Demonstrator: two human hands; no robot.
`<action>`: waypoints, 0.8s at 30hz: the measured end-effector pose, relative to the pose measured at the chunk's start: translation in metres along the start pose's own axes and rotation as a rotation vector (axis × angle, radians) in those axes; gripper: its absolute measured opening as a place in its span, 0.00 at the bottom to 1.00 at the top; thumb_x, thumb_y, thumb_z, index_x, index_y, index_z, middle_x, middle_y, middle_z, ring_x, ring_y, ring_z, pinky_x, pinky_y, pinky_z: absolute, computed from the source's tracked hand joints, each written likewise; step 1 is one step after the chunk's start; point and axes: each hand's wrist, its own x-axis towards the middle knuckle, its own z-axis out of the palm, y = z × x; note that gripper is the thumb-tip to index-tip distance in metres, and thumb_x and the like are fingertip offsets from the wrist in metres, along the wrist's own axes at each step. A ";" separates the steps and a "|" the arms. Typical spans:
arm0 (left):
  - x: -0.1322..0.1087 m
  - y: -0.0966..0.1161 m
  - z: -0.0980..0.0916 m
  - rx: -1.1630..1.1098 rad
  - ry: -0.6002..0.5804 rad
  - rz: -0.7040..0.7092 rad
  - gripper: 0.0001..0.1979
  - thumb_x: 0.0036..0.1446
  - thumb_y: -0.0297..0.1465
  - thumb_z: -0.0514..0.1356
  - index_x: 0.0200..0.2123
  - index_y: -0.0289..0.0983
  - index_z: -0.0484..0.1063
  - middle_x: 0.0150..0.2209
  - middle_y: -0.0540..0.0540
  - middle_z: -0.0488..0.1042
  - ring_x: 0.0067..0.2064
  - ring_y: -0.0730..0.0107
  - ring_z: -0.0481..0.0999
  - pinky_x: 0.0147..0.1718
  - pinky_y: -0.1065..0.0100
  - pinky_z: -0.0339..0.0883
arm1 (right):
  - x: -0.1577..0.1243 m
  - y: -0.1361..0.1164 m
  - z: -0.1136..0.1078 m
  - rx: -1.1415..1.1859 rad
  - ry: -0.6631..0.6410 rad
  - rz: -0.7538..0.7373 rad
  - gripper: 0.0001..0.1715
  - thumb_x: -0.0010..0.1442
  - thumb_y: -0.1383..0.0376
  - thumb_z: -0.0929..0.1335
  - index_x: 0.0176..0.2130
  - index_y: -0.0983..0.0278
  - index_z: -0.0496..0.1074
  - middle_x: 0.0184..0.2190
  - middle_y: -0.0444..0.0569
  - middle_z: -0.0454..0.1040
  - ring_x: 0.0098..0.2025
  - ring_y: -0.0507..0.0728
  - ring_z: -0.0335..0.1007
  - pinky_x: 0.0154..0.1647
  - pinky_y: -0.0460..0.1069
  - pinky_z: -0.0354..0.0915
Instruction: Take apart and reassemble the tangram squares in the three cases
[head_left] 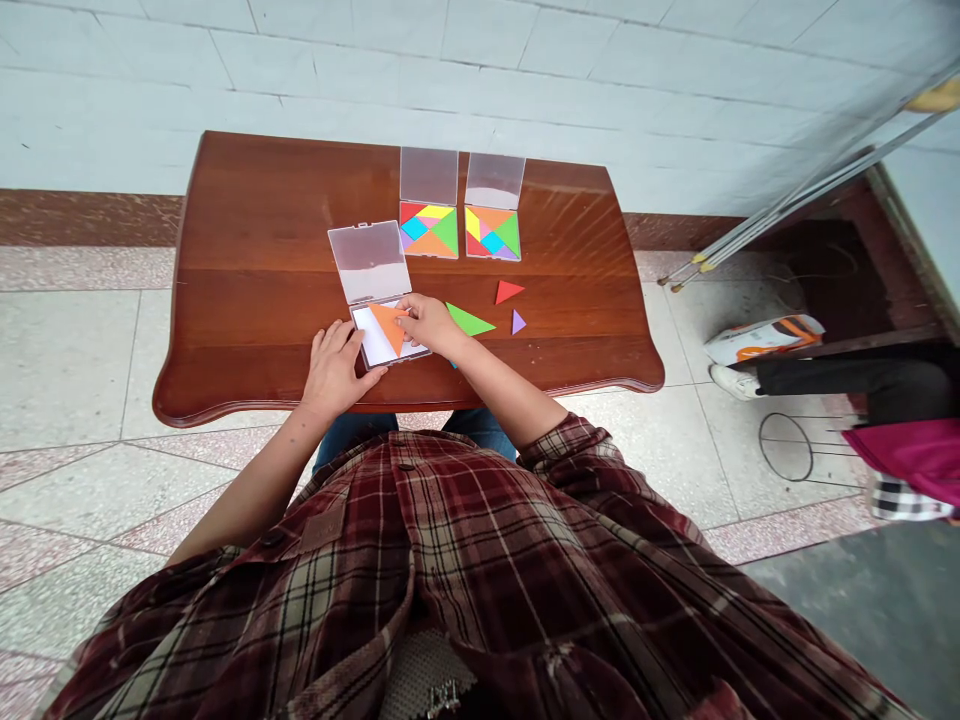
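Place: a plain domestic-looking room, though it could be a simple classroom
Floor: pale tiles (67, 370) banded with speckled pink terrazzo (52, 470)
Wall: pale tiles (112, 90) above a brown skirting (75, 215)
Furniture: a polished wooden bench (247, 220) with a scalloped edge, carrying tangram sets in clear cases (427, 205)
Nearby: a white-and-orange packet (761, 338) and a pink cloth (907, 450)

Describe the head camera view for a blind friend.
A person's right hand touches an orange triangle in an open clear case on a wooden table, left hand beside it. Two filled tangram cases and loose pieces lie nearby.
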 end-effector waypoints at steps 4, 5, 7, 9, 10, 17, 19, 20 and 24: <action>0.000 0.001 -0.001 -0.009 -0.002 -0.006 0.34 0.57 0.48 0.58 0.61 0.33 0.64 0.65 0.32 0.63 0.69 0.40 0.58 0.67 0.42 0.46 | 0.000 -0.015 0.007 0.049 -0.003 0.090 0.10 0.61 0.74 0.67 0.32 0.62 0.64 0.19 0.37 0.66 0.21 0.49 0.68 0.22 0.43 0.66; 0.000 0.001 -0.001 -0.017 -0.001 -0.009 0.34 0.57 0.48 0.58 0.61 0.33 0.64 0.65 0.32 0.63 0.69 0.40 0.58 0.68 0.42 0.46 | 0.002 -0.017 0.009 0.041 -0.002 0.101 0.10 0.60 0.75 0.67 0.32 0.62 0.64 0.18 0.37 0.66 0.21 0.49 0.68 0.22 0.43 0.66; 0.000 0.000 0.000 -0.027 0.004 -0.011 0.35 0.57 0.48 0.58 0.62 0.32 0.62 0.65 0.32 0.64 0.69 0.40 0.58 0.68 0.43 0.46 | 0.007 -0.017 0.013 0.027 -0.003 0.112 0.10 0.60 0.75 0.68 0.32 0.62 0.65 0.18 0.37 0.66 0.20 0.49 0.68 0.22 0.43 0.66; 0.000 0.000 0.001 -0.026 0.016 -0.008 0.36 0.58 0.48 0.58 0.63 0.32 0.62 0.65 0.31 0.64 0.69 0.41 0.58 0.68 0.44 0.47 | 0.012 -0.015 0.016 0.036 -0.008 0.105 0.09 0.61 0.74 0.68 0.32 0.62 0.66 0.19 0.38 0.67 0.21 0.49 0.69 0.23 0.43 0.68; -0.001 -0.001 0.002 -0.023 0.025 -0.007 0.36 0.58 0.49 0.58 0.63 0.32 0.61 0.64 0.31 0.65 0.69 0.41 0.59 0.67 0.44 0.48 | 0.014 -0.012 0.018 0.044 -0.014 0.095 0.08 0.61 0.74 0.68 0.33 0.62 0.66 0.19 0.39 0.68 0.21 0.49 0.70 0.23 0.44 0.69; -0.001 -0.002 0.005 -0.024 0.029 -0.006 0.37 0.58 0.52 0.57 0.63 0.33 0.61 0.65 0.32 0.64 0.69 0.41 0.59 0.67 0.42 0.48 | 0.022 0.006 0.027 0.023 -0.022 0.030 0.09 0.63 0.74 0.63 0.42 0.64 0.69 0.26 0.40 0.71 0.25 0.49 0.73 0.30 0.45 0.73; -0.001 -0.002 0.005 -0.024 0.030 -0.005 0.36 0.59 0.52 0.56 0.62 0.33 0.63 0.65 0.32 0.64 0.69 0.40 0.59 0.67 0.42 0.47 | 0.022 0.009 0.028 0.024 -0.024 0.010 0.11 0.63 0.75 0.62 0.43 0.64 0.70 0.27 0.40 0.71 0.26 0.49 0.74 0.33 0.46 0.74; -0.001 -0.002 0.005 -0.023 0.028 -0.002 0.36 0.59 0.52 0.56 0.61 0.33 0.64 0.65 0.32 0.64 0.68 0.40 0.59 0.67 0.42 0.47 | 0.022 0.010 0.029 0.026 -0.027 0.006 0.11 0.63 0.75 0.62 0.42 0.64 0.70 0.28 0.40 0.71 0.26 0.49 0.74 0.34 0.46 0.75; -0.001 -0.002 0.004 -0.013 0.022 0.015 0.34 0.59 0.53 0.55 0.59 0.34 0.66 0.65 0.33 0.64 0.68 0.40 0.59 0.67 0.42 0.47 | 0.017 0.008 0.029 -0.007 -0.049 -0.005 0.10 0.63 0.74 0.62 0.40 0.64 0.69 0.31 0.43 0.73 0.28 0.49 0.74 0.37 0.48 0.75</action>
